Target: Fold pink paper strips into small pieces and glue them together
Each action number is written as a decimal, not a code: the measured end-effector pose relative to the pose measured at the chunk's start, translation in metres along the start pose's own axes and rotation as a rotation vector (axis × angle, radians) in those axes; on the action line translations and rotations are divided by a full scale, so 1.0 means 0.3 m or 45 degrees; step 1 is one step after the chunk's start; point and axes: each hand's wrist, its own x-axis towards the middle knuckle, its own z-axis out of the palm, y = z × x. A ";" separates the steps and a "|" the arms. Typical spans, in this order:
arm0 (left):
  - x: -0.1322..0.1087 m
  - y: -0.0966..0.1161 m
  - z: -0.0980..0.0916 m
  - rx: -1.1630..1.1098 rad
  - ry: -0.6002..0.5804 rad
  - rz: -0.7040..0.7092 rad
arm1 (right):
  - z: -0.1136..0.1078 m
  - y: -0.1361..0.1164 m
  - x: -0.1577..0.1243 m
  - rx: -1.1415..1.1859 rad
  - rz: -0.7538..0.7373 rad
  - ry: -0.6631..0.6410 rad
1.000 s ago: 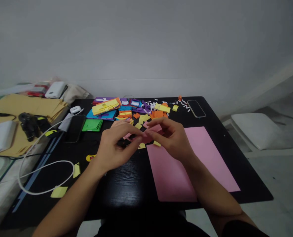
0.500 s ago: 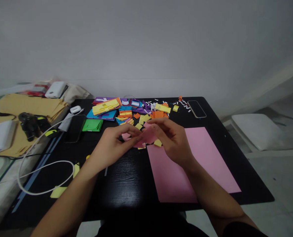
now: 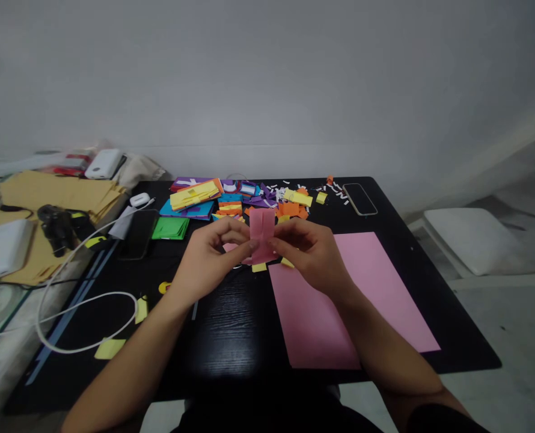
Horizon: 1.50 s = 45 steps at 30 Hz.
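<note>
Between my hands a folded pink paper (image 3: 262, 231) stands upright, with a crease or seam running down its middle. My left hand (image 3: 216, 255) pinches its left edge between thumb and fingers. On the right edge, my right hand (image 3: 310, 252) grips it the same way. A large pink sheet (image 3: 321, 325) lies flat on the black table under my right forearm. Just behind the held paper are small yellow pieces and orange paper pieces (image 3: 290, 209), partly hidden by my hands.
Folded green paper (image 3: 171, 228), a yellow paper stack (image 3: 195, 195) and white scraps lie along the back. One phone (image 3: 360, 199) rests at back right, another phone (image 3: 139, 234) at left. A white cable (image 3: 87, 299) loops at left, near brown envelopes (image 3: 64, 192). A white stool (image 3: 468, 240) stands right.
The pink paper has turned from a slant to upright, facing me. My right hand's fingers have shifted to its right edge, and my left hand stays on the left edge.
</note>
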 end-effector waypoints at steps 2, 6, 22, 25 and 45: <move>-0.001 -0.007 0.001 0.005 -0.010 0.023 | 0.004 -0.002 -0.003 -0.025 -0.013 0.020; -0.001 -0.012 0.003 0.010 -0.011 0.104 | 0.008 0.000 -0.004 0.002 -0.066 0.025; -0.009 0.000 -0.010 0.279 -0.024 0.443 | -0.002 -0.033 -0.024 0.029 -0.223 -0.073; -0.017 0.000 -0.014 0.328 -0.012 0.479 | 0.007 -0.037 -0.031 0.041 -0.194 -0.056; -0.043 0.027 0.011 0.457 0.098 0.362 | 0.027 -0.035 -0.048 -0.083 -0.244 0.103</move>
